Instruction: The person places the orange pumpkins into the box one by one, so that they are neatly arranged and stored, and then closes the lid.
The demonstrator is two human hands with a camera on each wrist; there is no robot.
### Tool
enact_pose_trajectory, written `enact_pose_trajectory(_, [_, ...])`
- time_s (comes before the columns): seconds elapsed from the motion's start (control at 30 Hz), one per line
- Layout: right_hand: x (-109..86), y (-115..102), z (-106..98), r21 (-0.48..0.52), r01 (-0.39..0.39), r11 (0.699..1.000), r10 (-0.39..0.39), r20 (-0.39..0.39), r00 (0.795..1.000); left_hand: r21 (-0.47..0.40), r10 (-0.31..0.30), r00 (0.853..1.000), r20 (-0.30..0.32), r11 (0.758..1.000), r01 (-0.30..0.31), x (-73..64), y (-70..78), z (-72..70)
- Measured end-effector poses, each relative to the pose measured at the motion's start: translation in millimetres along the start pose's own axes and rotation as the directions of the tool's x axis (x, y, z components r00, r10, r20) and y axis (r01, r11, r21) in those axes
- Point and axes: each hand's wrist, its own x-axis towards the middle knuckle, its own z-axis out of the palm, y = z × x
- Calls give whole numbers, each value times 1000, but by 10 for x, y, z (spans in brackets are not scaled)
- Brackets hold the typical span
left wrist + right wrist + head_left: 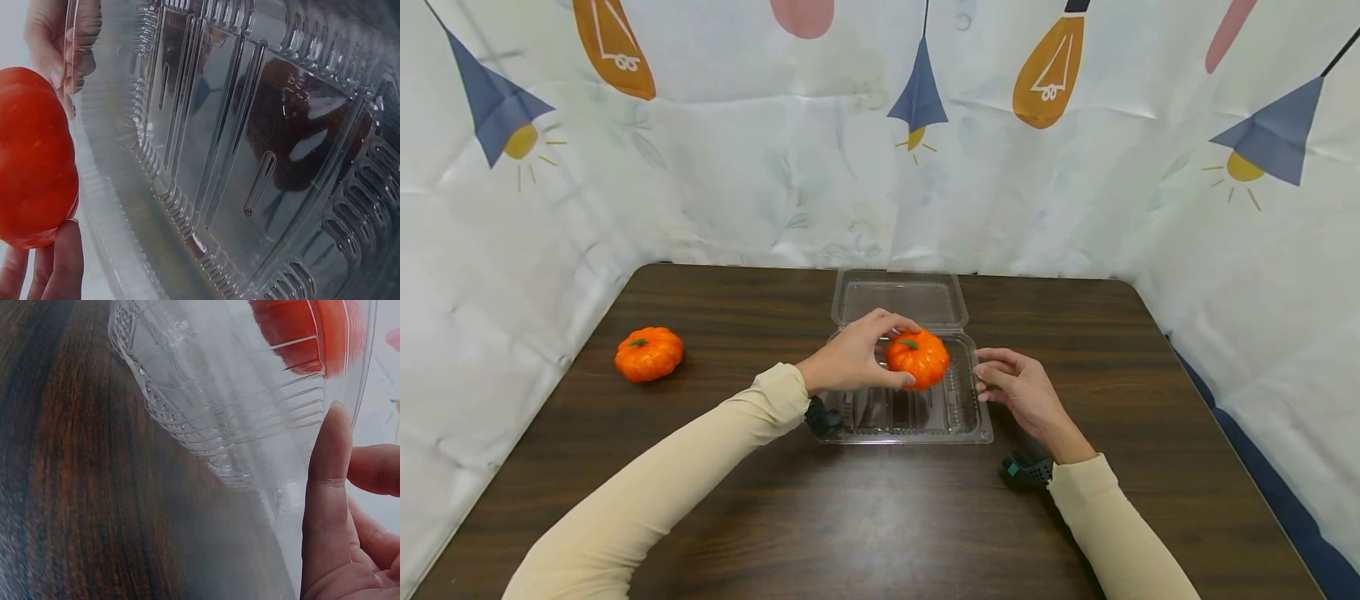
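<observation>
Left hand [852, 354], thumb and fingers curved round an orange pumpkin [925, 362] above the transparent container [910, 437], hid part of its left rim; the left-wrist view cropped the pumpkin. Right hand [1021, 392] pinched the right rim. Bare bench [752, 321] separated container from second pumpkin [650, 357].

A small curtained booth (whether within a home, lab or office, I cannot tell). White cloth [850, 192], creased and hung like a curtain, closes in behind the table [880, 525] and along its left and right sides. Cartoon lamps [917, 87] and bulbs [1048, 71] are printed on it above the table's far edge; a blue strip [1247, 454] shows beside the table's right edge.
</observation>
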Motion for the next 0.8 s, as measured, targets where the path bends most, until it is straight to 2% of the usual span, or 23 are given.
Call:
enact_pose_trajectory(0.27, [-9,3,-24,-11,-13,1000,13,-19,1000,48,3,996,85,999,-7,97,26,85])
enact_pose_trajectory(0.53, [-1,25,-41,17,4,1000,-5,18,1000,108,-20,986,165,994,2,157,23,147])
enact_pose_trajectory(0.67, [8,26,-25,21,8,1000,-8,31,999,171,-23,982,186,985,-10,174,-2,173])
enact_pose_trajectory(0.8, [17,23,-9,21,6,1000,-6,37,999,179,-25,978,207,984,-13,187,-40,195])
